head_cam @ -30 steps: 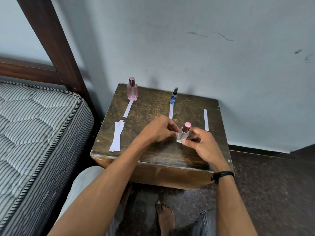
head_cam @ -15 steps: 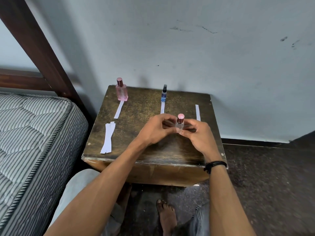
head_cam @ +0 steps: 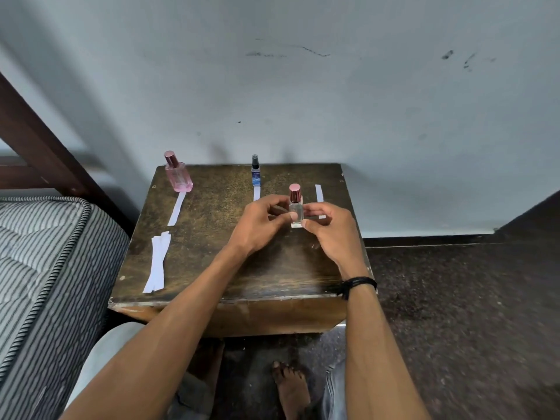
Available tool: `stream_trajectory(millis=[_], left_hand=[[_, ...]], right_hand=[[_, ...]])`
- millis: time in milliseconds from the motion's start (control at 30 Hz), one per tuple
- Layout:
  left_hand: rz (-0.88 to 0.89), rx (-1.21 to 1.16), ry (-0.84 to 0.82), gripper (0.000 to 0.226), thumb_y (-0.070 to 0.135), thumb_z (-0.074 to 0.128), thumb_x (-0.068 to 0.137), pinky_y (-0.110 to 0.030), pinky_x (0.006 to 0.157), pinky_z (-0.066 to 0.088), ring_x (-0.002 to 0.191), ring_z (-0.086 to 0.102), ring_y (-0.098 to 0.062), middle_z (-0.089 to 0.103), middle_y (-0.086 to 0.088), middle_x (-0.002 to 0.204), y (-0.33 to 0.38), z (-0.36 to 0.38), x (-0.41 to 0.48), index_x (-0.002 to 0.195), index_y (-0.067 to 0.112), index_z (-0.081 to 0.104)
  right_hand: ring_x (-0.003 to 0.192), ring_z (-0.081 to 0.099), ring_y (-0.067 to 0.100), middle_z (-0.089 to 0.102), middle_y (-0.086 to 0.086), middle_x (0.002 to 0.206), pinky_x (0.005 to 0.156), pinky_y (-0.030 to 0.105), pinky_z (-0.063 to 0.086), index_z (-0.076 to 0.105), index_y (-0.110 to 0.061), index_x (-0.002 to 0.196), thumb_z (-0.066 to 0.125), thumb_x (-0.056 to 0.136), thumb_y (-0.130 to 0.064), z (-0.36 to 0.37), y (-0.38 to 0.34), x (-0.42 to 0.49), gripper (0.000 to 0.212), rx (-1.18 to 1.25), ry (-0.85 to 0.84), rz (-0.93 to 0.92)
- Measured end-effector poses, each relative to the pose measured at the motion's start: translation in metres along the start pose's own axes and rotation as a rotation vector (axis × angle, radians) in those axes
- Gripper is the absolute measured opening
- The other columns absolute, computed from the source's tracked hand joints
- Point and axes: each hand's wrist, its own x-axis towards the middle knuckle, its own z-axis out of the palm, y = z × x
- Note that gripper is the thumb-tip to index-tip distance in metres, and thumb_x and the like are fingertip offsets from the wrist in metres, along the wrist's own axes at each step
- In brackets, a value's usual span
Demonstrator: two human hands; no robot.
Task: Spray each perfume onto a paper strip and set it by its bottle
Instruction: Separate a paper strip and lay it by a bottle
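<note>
A small clear bottle (head_cam: 296,210) with a pink cap stands upright between both hands above the wooden table (head_cam: 212,262). My left hand (head_cam: 260,222) pinches its left side with thumb and fingers. My right hand (head_cam: 328,230) pinches its right side and base. A pink bottle (head_cam: 178,174) stands at the back left with a paper strip (head_cam: 176,208) in front of it. A slim blue spray bottle (head_cam: 255,171) stands at the back middle, and its strip (head_cam: 257,193) is partly hidden by my left hand. Another strip (head_cam: 319,194) lies at the right, beside the clear bottle.
A small stack of spare paper strips (head_cam: 157,262) lies on the table's left side. A striped mattress (head_cam: 45,268) and dark bed frame (head_cam: 39,147) stand to the left. The wall is right behind the table. My bare foot (head_cam: 291,389) rests on the dark floor below.
Both hands have carried the clear bottle away from me toward the strip on the right and turned it from tilted to upright. The camera has tilted so the table sits lower in view.
</note>
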Motion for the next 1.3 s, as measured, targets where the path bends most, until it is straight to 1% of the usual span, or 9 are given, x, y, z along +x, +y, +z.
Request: stream_trajectory(millis=[133, 300, 467, 533, 600, 733, 900, 1200, 1300], left_hand=[[0.006, -0.061, 0.005, 0.026, 0.021, 0.075, 0.090, -0.011, 0.079, 0.051, 0.091, 0.069, -0.005, 0.074, 0.005, 0.102, 0.001, 0.012, 0.010, 0.115, 0.025, 0.070], [0.011, -0.042, 0.056, 0.027, 0.023, 0.074, 0.090, -0.017, 0.079, 0.051, 0.088, 0.068, -0.009, 0.073, 0.004, 0.099, 0.004, 0.027, 0.031, 0.117, 0.018, 0.070], [-0.015, -0.019, 0.156, 0.035, 0.026, 0.072, 0.092, -0.008, 0.076, 0.049, 0.091, 0.065, -0.005, 0.072, 0.004, 0.104, 0.011, 0.036, 0.060, 0.124, 0.015, 0.067], [-0.024, -0.041, 0.185, 0.034, 0.026, 0.072, 0.092, -0.022, 0.085, 0.057, 0.092, 0.065, -0.003, 0.071, 0.006, 0.102, 0.012, 0.040, 0.070, 0.124, 0.015, 0.067], [-0.032, -0.039, 0.213, 0.032, 0.025, 0.072, 0.092, -0.034, 0.090, 0.058, 0.092, 0.065, -0.002, 0.070, 0.006, 0.102, 0.013, 0.043, 0.078, 0.122, 0.016, 0.067], [-0.050, -0.028, 0.203, 0.033, 0.025, 0.073, 0.091, -0.041, 0.093, 0.057, 0.098, 0.068, -0.014, 0.072, 0.001, 0.105, 0.013, 0.053, 0.086, 0.122, 0.016, 0.067], [-0.044, 0.009, 0.178, 0.035, 0.025, 0.072, 0.091, -0.041, 0.093, 0.057, 0.097, 0.068, -0.014, 0.072, 0.001, 0.106, 0.008, 0.063, 0.089, 0.124, 0.015, 0.068], [-0.031, -0.027, 0.233, 0.031, 0.022, 0.070, 0.092, -0.038, 0.092, 0.056, 0.097, 0.066, -0.012, 0.071, 0.001, 0.106, 0.005, 0.062, 0.092, 0.122, 0.014, 0.067], [-0.022, -0.026, 0.227, 0.034, 0.023, 0.070, 0.093, -0.033, 0.092, 0.056, 0.097, 0.065, -0.010, 0.070, 0.001, 0.110, 0.006, 0.062, 0.093, 0.125, 0.013, 0.065]], right_hand=[[0.102, 0.066, 0.001, 0.074, -0.015, 0.108, 0.093, 0.031, 0.055, 0.076, -0.027, 0.114, 0.077, 0.090, -0.018, -0.003, 0.007, 0.005, 0.025, 0.016, 0.056, 0.015], [0.104, 0.065, 0.002, 0.072, -0.014, 0.111, 0.095, 0.027, 0.053, 0.073, -0.027, 0.120, 0.074, 0.093, -0.013, -0.006, 0.006, 0.005, 0.030, 0.095, 0.154, 0.048], [0.100, 0.066, 0.004, 0.072, -0.014, 0.102, 0.099, 0.036, 0.056, 0.073, -0.026, 0.113, 0.073, 0.092, -0.011, -0.009, 0.011, 0.006, 0.025, 0.193, 0.232, 0.155], [0.099, 0.066, 0.005, 0.071, -0.015, 0.100, 0.099, 0.039, 0.056, 0.073, -0.029, 0.109, 0.073, 0.092, -0.012, -0.010, 0.013, 0.008, 0.023, 0.195, 0.231, 0.170], [0.099, 0.066, 0.008, 0.070, -0.014, 0.100, 0.098, 0.041, 0.057, 0.072, -0.030, 0.108, 0.074, 0.093, -0.013, -0.010, 0.015, 0.010, 0.023, 0.199, 0.220, 0.187], [0.098, 0.069, 0.013, 0.072, -0.010, 0.098, 0.095, 0.044, 0.059, 0.072, -0.032, 0.105, 0.075, 0.091, -0.015, -0.009, 0.018, 0.012, 0.022, 0.222, 0.207, 0.219], [0.098, 0.069, 0.015, 0.073, -0.007, 0.099, 0.095, 0.046, 0.058, 0.070, -0.037, 0.099, 0.076, 0.090, -0.018, -0.009, 0.018, 0.013, 0.021, 0.218, 0.187, 0.231], [0.099, 0.068, 0.015, 0.072, -0.007, 0.103, 0.095, 0.046, 0.058, 0.071, -0.034, 0.106, 0.076, 0.091, -0.022, -0.009, 0.016, 0.012, 0.019, 0.215, 0.168, 0.245], [0.101, 0.067, 0.015, 0.072, -0.006, 0.106, 0.097, 0.045, 0.058, 0.072, -0.030, 0.110, 0.075, 0.092, -0.022, -0.009, 0.016, 0.012, 0.020, 0.216, 0.165, 0.248]])
